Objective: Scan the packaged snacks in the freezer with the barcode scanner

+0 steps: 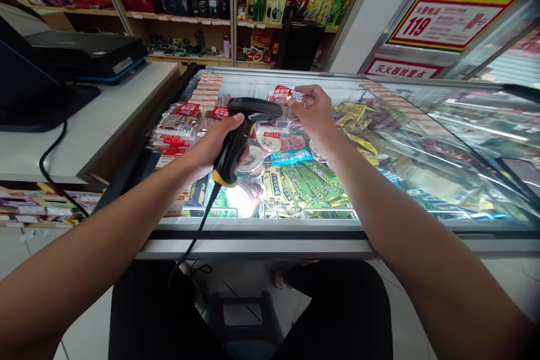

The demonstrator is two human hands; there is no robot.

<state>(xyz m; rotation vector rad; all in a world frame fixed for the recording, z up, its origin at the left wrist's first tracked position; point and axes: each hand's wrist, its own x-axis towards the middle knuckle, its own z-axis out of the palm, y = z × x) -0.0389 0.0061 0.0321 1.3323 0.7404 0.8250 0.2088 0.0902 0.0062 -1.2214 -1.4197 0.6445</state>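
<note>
My left hand (220, 136) is wrapped round the handle of a black and yellow barcode scanner (230, 152), whose cord hangs down over the front edge. The scanner's head points right, towards a clear plastic food pack (282, 93) with a red label and a white barcode sticker. The fingers of my right hand (317, 115) pinch that pack's right side. To the left, similar red-labelled packs (182, 118) lie stacked on the glass-topped chest freezer. Below the scanner, round tubs (252, 162) and green ice-lolly packets (310, 183) show inside the freezer.
The freezer's front rim (270, 247) runs across before my knees. A white counter (147, 101) with a black device (84, 53) stands at left. Shelves of boxed goods (179, 3) line the back. Under my legs is a dark stool (242, 320).
</note>
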